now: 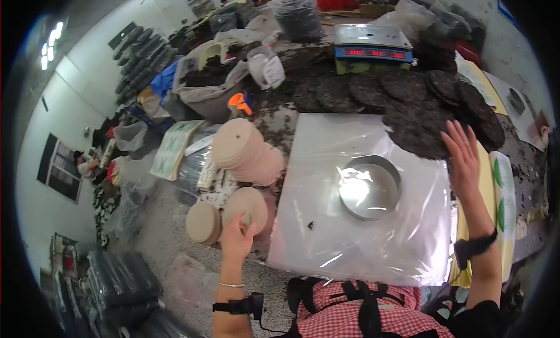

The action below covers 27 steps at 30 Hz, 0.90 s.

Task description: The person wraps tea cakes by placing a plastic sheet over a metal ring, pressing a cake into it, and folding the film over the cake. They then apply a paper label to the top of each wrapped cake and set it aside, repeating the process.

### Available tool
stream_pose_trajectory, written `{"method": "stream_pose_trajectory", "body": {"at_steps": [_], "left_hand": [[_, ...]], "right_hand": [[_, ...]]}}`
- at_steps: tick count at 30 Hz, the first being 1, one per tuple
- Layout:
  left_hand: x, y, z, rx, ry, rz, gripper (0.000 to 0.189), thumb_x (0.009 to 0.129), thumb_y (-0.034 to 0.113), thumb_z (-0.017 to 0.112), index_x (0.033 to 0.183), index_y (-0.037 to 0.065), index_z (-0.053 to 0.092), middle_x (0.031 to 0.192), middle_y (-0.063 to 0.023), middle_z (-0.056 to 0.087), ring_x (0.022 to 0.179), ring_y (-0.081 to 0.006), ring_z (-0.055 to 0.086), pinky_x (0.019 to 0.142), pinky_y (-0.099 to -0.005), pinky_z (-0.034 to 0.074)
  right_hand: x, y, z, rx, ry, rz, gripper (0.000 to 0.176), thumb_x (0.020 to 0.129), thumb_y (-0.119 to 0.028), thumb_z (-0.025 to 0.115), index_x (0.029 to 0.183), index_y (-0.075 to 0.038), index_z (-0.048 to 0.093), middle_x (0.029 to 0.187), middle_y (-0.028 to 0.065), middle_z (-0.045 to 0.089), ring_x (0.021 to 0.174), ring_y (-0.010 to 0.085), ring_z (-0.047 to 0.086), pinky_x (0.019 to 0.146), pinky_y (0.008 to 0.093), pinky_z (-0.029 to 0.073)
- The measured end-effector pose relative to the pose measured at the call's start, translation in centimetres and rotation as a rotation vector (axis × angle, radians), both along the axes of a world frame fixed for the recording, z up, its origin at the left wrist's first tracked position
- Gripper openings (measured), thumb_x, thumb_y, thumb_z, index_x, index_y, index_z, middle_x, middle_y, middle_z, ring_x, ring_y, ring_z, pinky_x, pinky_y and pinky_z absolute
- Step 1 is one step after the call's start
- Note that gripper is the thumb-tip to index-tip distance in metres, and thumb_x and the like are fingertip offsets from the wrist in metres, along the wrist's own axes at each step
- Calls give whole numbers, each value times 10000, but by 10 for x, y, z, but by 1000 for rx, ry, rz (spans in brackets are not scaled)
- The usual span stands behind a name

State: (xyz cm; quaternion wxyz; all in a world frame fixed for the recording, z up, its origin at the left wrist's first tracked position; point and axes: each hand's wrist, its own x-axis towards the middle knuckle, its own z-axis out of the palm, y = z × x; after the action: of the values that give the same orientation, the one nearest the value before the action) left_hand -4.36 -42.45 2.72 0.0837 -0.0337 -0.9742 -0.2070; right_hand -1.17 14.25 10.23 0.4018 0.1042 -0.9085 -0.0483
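My left hand (pixel 236 237) rests its fingertips on the top of a stack of round beige discs (pixel 249 201), thumb and fingers a little apart. A shorter stack of the same discs (pixel 201 223) stands left of it, and a taller leaning stack (pixel 238 142) behind. On the right, my right hand (pixel 464 163) is stretched out open, its fingers at the edge of a dark, rough, flaky round sheet (pixel 417 133). Between my hands a metal ring (pixel 398 189) sits on clear plastic sheeting (pixel 318 244).
More dark round sheets (pixel 402 86) overlap behind the plastic, with a digital scale (pixel 373 43) beyond them. An orange-handled tool (pixel 240 103) lies near a large open bag (pixel 213 96). Yellow and green-white packaging (pixel 503 192) lines the right side. Black wrapped bundles (pixel 125 279) sit lower left.
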Motion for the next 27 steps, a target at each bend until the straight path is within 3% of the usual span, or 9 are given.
{"method": "stream_pose_trajectory", "body": {"at_steps": [2, 6, 9, 14, 17, 20, 22, 23, 27], "left_hand": [[0, 10, 24, -17, 177, -11, 334, 991, 133, 562, 1253, -56, 649, 1095, -213, 704, 1012, -404, 667, 878, -459, 525], [9, 133, 81, 293, 507, -247, 303, 940, 62, 588, 1213, -17, 693, 1168, -160, 717, 1105, -338, 675, 953, -418, 529], [8, 231, 61, 173, 543, -728, 324, 976, 63, 508, 1250, 12, 675, 1231, -157, 662, 1175, -331, 616, 1039, -472, 492], [-3, 254, -31, -29, 263, -872, 457, 843, 214, 736, 1244, 14, 649, 1237, -141, 663, 1092, -318, 653, 1025, -479, 498], [-18, 217, -23, -11, 376, -723, 407, 881, 261, 710, 1210, 34, 634, 1187, -213, 650, 1069, -359, 659, 1000, -506, 500], [-49, 223, 11, 717, -156, -270, 697, 780, 354, 838, 1314, 10, 551, 1203, -250, 603, 1054, -407, 653, 917, -494, 540], [-87, 266, 7, -34, -421, -766, 1096, 613, 403, 946, 1457, -5, 378, 1190, -256, 570, 1010, -446, 655, 835, -481, 566], [-94, 274, -3, -90, -478, -788, 1370, 494, 416, 992, 1535, 2, 203, 1222, -289, 530, 982, -465, 661, 808, -475, 576], [-100, 299, -22, -258, -599, -764, 1400, 477, 386, 1005, 1551, 18, 185, 1229, -291, 527, 1002, -418, 684, 823, -432, 596]], "right_hand": [[16, -3, 1, -33, 18, -43, 453, 857, 105, 532, 1284, -10, 632, 1426, 164, 594, 1386, 332, 515, 1172, 515, 365], [36, -15, 19, -211, 119, -29, 480, 843, 145, 510, 1285, 6, 636, 1417, 207, 590, 1364, 384, 529, 1155, 487, 394], [40, -37, 21, -317, 174, -39, 434, 878, 141, 501, 1263, 9, 651, 1390, 213, 607, 1341, 393, 549, 1143, 490, 409], [43, -81, -27, -339, 21, 83, 415, 863, 34, 583, 1267, -20, 661, 1376, 225, 607, 1292, 394, 584, 1136, 513, 422], [52, -115, -77, -283, -403, 173, 485, 844, -40, 606, 1328, -34, 620, 1428, 239, 555, 1302, 382, 576, 1127, 504, 440], [47, -122, -109, -184, -683, 163, 689, 779, -112, 749, 1431, -73, 530, 1457, 233, 497, 1272, 393, 586, 1039, 469, 515], [2, -117, -54, -397, -955, 128, 811, 752, -160, 796, 1483, -87, 451, 1457, 228, 466, 1240, 397, 600, 989, 464, 542], [-14, -112, -35, -619, -1175, 52, 942, 725, -208, 843, 1534, -101, 372, 1457, 223, 435, 1208, 400, 613, 939, 459, 569], [-72, -119, -68, -341, -1353, -98, 1228, 548, -305, 962, 1541, -99, 269, 1413, 273, 401, 1012, 427, 683, 823, 467, 595]]}}
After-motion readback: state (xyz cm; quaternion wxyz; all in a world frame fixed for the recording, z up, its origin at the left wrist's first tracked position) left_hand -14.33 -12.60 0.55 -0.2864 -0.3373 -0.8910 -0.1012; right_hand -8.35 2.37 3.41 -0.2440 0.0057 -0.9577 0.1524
